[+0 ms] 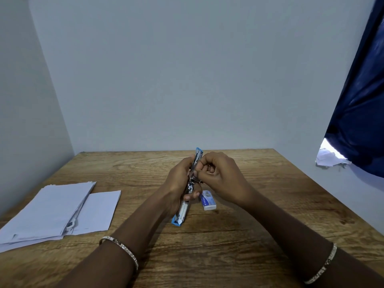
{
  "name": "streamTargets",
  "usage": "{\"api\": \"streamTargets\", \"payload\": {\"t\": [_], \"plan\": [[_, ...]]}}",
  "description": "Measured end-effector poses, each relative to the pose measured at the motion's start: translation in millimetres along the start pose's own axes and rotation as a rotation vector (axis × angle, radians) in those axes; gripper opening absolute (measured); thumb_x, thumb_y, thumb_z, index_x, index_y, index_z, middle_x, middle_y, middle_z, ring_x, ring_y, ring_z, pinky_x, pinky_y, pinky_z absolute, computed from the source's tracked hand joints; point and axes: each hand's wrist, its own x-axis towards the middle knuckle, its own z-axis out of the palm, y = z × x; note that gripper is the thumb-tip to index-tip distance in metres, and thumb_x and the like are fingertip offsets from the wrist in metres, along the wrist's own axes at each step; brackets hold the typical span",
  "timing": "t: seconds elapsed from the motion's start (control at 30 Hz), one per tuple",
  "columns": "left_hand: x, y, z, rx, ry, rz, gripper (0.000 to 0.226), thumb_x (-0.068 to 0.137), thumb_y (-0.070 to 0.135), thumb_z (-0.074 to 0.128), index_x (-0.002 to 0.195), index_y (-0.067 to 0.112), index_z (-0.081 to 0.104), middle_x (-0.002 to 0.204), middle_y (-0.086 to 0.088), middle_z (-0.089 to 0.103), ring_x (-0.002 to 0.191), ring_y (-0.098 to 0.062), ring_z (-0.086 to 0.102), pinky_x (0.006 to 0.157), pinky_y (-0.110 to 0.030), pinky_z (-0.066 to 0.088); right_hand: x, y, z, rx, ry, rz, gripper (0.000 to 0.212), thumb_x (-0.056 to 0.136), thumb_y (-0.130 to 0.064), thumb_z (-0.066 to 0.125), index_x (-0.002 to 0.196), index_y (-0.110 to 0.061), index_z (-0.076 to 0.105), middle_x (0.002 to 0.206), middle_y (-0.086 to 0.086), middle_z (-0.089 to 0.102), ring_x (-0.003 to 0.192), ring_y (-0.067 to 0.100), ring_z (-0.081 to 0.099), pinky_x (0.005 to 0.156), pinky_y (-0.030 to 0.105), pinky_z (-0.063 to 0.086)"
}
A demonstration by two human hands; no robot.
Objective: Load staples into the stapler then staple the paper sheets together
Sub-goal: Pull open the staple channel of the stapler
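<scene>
Head view: left hand [178, 183] grips the opened stapler [190, 186]; right hand [220, 175] pinches at its middle.

This looks like a small, plain room set up for desk work, maybe at home or in a little office. A wooden surface [249, 204] is pushed into a corner where two bare, pale walls [187, 69] meet. White paper [47, 208] lies in a loose pile on the left. A small box [208, 201] sits near the middle, and a blue stapler [184, 210] is held above the wood. A dark blue curtain [361, 100] hangs on the right.
</scene>
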Motion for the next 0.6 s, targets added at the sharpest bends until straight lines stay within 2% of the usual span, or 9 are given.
{"api": "streamTargets", "payload": {"t": [0.07, 0.2, 0.33, 0.4, 0.43, 0.5, 0.53, 0.6], "plan": [[-1.2, 0.9, -0.3, -0.006, 0.004, -0.006, 0.05, 0.104, 0.036, 0.031, 0.093, 0.001, 0.065, 0.051, -0.014, 0.049, 0.026, -0.014, 0.037, 0.029, -0.013, 0.026, -1.1, 1.5, 1.2, -0.029, 0.003, -0.025, 0.007, 0.084, -0.012, 0.069, 0.078, -0.016, 0.069, 0.076, -0.005, 0.066, 0.077, 0.011, 0.052, 0.073, 0.036, 0.045], [-2.7, 3.0, -0.6, -0.021, 0.001, -0.013, 0.05, 0.105, 0.031, 0.032, 0.08, 0.005, 0.067, 0.039, -0.006, 0.05, 0.023, -0.012, 0.036, 0.027, -0.013, 0.024, -2.0, 3.2, 1.1, 0.006, 0.017, -0.049, 0.015, 0.087, -0.01, 0.069, 0.078, -0.022, 0.064, 0.076, -0.013, 0.058, 0.08, 0.011, 0.049, 0.074, 0.033, 0.043], [-0.2, 2.4, -2.7, -0.033, 0.044, -0.046, 0.044, 0.105, 0.032, 0.034, 0.088, 0.004, 0.063, 0.039, -0.01, 0.048, 0.022, -0.012, 0.032, 0.026, -0.014, 0.025, -1.3, 6.1, -0.1, 0.039, 0.046, -0.033, 0.013, 0.091, -0.013, 0.067, 0.082, -0.022, 0.065, 0.079, -0.014, 0.06, 0.081, 0.009, 0.052, 0.068, 0.018, 0.038], [0.7, 2.8, -4.3, -0.058, 0.061, -0.054, 0.039, 0.105, 0.032, 0.035, 0.094, 0.005, 0.06, 0.043, -0.012, 0.051, 0.022, -0.012, 0.032, 0.026, -0.013, 0.025, 0.1, 8.1, -4.6, 0.12, 0.057, 0.031, 0.007, 0.093, -0.016, 0.067, 0.085, -0.016, 0.066, 0.081, -0.007, 0.06, 0.079, 0.01, 0.054, 0.066, 0.013, 0.04], [1.4, 3.1, -5.3, -0.065, 0.052, -0.049, 0.038, 0.105, 0.032, 0.034, 0.098, 0.005, 0.06, 0.047, -0.013, 0.058, 0.022, -0.012, 0.033, 0.027, -0.013, 0.025, 0.9, 9.5, -8.4, 0.138, 0.061, 0.054, 0.007, 0.093, -0.017, 0.067, 0.086, -0.013, 0.067, 0.082, -0.005, 0.06, 0.078, 0.01, 0.054, 0.065, 0.012, 0.041], [3.4, 3.8, -7.5, -0.079, 0.017, -0.033, 0.04, 0.106, 0.032, 0.032, 0.104, 0.003, 0.06, 0.071, -0.02, 0.075, 0.024, -0.012, 0.035, 0.026, -0.014, 0.024, 2.8, 14.3, -19.3, 0.02, 0.065, 0.039, 0.007, 0.092, -0.017, 0.067, 0.086, -0.013, 0.067, 0.081, -0.008, 0.061, 0.079, 0.009, 0.054, 0.066, 0.015, 0.037], [4.8, 3.7, -8.6, -0.087, 0.006, -0.029, 0.04, 0.105, 0.032, 0.032, 0.107, 0.002, 0.059, 0.084, -0.022, 0.077, 0.025, -0.012, 0.035, 0.026, -0.015, 0.024, 3.1, 17.9, -25.2, -0.071, 0.05, 0.03, 0.007, 0.091, -0.017, 0.068, 0.085, -0.014, 0.067, 0.081, -0.009, 0.062, 0.078, 0.008, 0.054, 0.067, 0.018, 0.037], [7.5, 2.9, -10.5, -0.104, -0.009, -0.033, 0.037, 0.104, 0.031, 0.036, 0.106, 0.002, 0.059, 0.092, -0.023, 0.077, 0.025, -0.012, 0.034, 0.026, -0.016, 0.023, 2.7, 26.2, -35.7, -0.224, -0.035, 0.05, 0.008, 0.09, -0.017, 0.067, 0.083, -0.013, 0.068, 0.081, -0.006, 0.065, 0.075, 0.008, 0.054, 0.069, 0.026, 0.041]]}}
